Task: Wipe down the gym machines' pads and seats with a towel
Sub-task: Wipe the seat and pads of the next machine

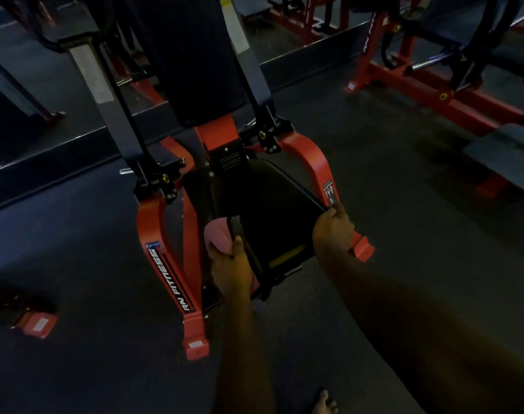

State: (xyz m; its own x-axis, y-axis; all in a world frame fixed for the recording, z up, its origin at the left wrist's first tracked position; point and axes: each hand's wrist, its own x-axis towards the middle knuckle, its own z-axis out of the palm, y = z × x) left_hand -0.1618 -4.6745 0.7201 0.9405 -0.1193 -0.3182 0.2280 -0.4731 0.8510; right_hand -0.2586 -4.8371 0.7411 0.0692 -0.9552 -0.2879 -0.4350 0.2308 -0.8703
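Frame reads "RN FITNESS" (left hand: towel; right hand: seat).

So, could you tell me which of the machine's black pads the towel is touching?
The low seat pad: the left hand holds the pink towel against its left edge. The upright back pad above is untouched.
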